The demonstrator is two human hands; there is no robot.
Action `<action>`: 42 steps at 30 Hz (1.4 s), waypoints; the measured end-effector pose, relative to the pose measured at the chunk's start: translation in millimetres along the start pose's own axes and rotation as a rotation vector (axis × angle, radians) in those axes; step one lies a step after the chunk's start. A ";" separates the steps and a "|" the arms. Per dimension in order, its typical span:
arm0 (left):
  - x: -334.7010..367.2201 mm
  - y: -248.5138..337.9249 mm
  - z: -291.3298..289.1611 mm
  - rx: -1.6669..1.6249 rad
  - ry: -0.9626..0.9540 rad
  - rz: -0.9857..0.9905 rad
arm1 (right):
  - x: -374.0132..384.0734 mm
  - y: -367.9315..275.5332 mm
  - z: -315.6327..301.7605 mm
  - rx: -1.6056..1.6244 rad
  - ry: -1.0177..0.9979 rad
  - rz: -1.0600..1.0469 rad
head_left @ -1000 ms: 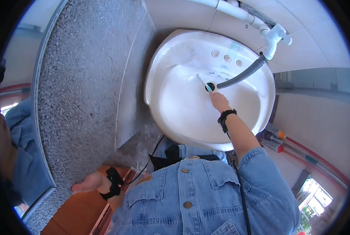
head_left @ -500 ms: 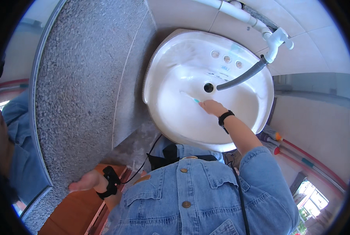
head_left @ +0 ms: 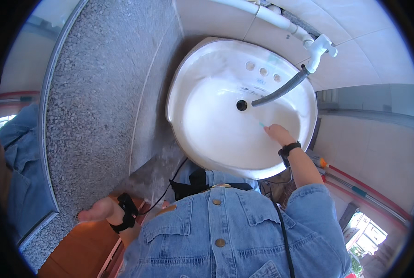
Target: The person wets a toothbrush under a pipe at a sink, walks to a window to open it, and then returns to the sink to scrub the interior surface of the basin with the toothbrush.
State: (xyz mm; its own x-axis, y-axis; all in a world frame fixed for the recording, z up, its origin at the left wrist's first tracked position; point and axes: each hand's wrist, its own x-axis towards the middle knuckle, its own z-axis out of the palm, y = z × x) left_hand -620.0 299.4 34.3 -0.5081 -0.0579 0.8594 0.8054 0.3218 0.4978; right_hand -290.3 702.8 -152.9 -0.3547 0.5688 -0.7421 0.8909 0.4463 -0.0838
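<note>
My right hand (head_left: 280, 134) is closed around a thin teal and whitish stick (head_left: 262, 124), over the right part of the white washbasin (head_left: 216, 139). Its far end is too faint to make out. The dark round drain (head_left: 241, 105) lies beyond and left of the hand. A grey corrugated hose (head_left: 281, 91) hangs from the white tap (head_left: 317, 52), its end beside the drain. At lower left, my left hand (head_left: 95, 211) is stretched out beside the pebbled wall, above an orange-brown surface, with nothing visible in it.
A rough pebbled wall (head_left: 91, 116) with a mirror (head_left: 28, 176) stands on the left. White pipe (head_left: 271, 17) runs along the tiled back wall. Long-handled poles (head_left: 360, 190) lean at the right. A black cable (head_left: 172, 183) loops from my left wrist.
My right hand has moved right and slightly nearer across the basin with the stick, away from the drain. My left hand has barely moved.
</note>
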 end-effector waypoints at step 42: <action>1.4 14.2 7.9 0.078 0.043 0.002 | 15.5 -34.7 -32.2 -0.240 0.349 -0.226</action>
State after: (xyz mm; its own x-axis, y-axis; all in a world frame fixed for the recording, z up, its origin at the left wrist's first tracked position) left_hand -611.7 311.3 41.7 -0.4915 -0.0969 0.8655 0.7794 0.3945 0.4868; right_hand -335.9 718.4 -140.2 -0.6427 0.6186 -0.4520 0.7045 0.7091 -0.0313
